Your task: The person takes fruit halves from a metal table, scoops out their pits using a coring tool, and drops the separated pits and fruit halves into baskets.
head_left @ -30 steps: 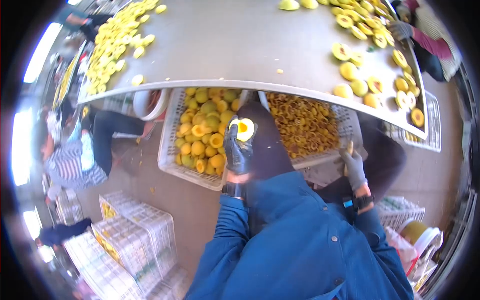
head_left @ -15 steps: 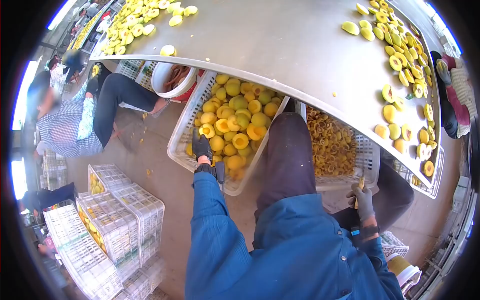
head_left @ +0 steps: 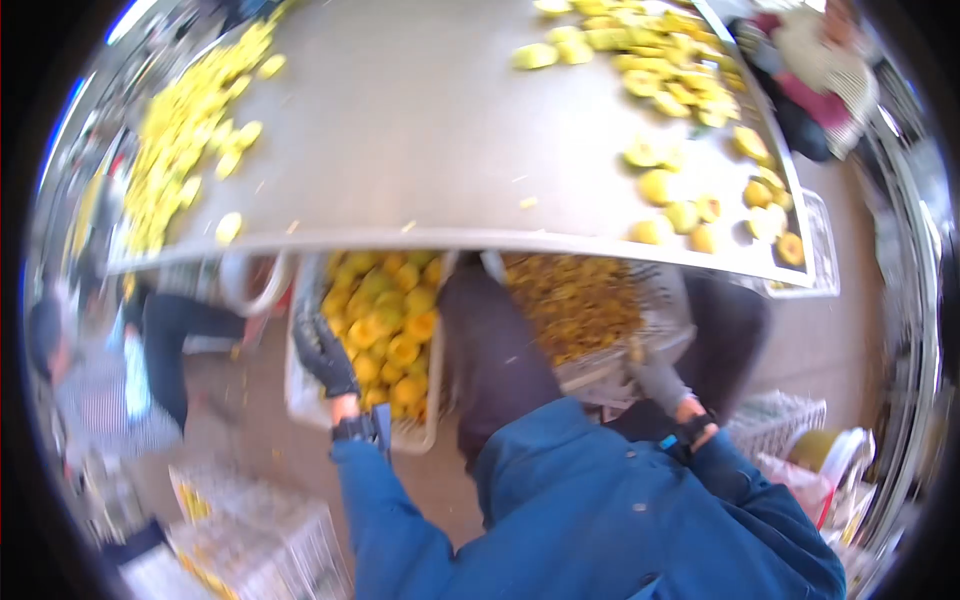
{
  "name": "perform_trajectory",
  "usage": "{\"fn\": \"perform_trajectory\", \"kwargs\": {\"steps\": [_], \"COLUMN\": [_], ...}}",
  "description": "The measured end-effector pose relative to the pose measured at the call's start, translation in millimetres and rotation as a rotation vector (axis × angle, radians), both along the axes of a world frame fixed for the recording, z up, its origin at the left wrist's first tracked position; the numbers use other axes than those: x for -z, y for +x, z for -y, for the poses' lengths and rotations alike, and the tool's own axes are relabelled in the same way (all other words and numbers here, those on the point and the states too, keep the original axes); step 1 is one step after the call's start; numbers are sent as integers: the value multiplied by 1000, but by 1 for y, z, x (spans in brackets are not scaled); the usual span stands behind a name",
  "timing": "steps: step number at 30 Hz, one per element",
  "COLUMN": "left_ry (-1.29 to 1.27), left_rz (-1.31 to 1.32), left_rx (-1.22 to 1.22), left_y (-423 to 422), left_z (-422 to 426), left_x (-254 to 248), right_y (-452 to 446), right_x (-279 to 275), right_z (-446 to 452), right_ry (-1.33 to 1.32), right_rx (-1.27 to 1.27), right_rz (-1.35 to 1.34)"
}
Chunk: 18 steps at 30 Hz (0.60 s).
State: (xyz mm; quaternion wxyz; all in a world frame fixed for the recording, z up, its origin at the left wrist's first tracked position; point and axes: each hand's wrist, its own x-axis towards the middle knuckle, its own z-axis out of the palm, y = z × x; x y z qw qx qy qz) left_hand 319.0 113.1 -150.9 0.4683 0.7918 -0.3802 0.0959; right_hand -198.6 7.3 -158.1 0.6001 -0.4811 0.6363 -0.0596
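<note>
My left hand (head_left: 324, 357), in a black glove, is over the left side of a white crate (head_left: 430, 432) of yellow fruit (head_left: 382, 330). Its blurred fingers stretch up and left, with no fruit visible in them. My right hand (head_left: 660, 382), in a grey glove, is closed around a slim wooden-handled tool (head_left: 635, 350), smeared by motion. That hand is at the front right of a second crate (head_left: 672, 300) holding small brownish-yellow cut pieces (head_left: 570, 305). Both crates sit partly under the metal table (head_left: 400, 120).
Halved fruit lies in piles on the table's left (head_left: 180, 130) and right (head_left: 680, 70). A white bucket (head_left: 255, 285) stands left of the fruit crate. Co-workers sit at left (head_left: 110, 385) and upper right (head_left: 815, 70). Stacked crates (head_left: 255, 540) are lower left; another bucket (head_left: 835, 455) is lower right.
The view has shifted. My left hand held a fruit half over my leg, then reached among the fruit; now it is at the crate's left side. My right hand keeps the tool.
</note>
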Motion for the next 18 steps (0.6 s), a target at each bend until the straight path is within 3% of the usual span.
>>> {"fn": "perform_trajectory", "kwargs": {"steps": [3, 5, 7, 9, 10, 12, 15, 18], "left_ry": [-39, -53, -42, 7, 58, 166, 660, 569], "left_rz": [114, 121, 288, 551, 551, 553, 184, 207], "left_rx": [323, 622, 868, 907, 931, 968, 1042, 1089], "left_y": [-83, -144, -186, -227, -246, -278, -313, -314], "left_z": [113, 179, 251, 314, 339, 378, 410, 426], "left_x": [-70, -92, -90, -85, -82, -76, -83, -52], "right_y": [-4, -4, -5, -13, -18, -16, -19, -21], "right_x": [-4, -8, -10, 21, 33, 6, -4, 6], "right_z": [7, 7, 9, 4, 4, 8, 12, 9], "right_ry": [29, 16, 12, -20, -38, -60, -61, -115], "right_rx": [30, 45, 65, 45, 32, 99, 117, 68], "right_rz": [87, 135, 124, 168, 186, 216, 226, 217]}}
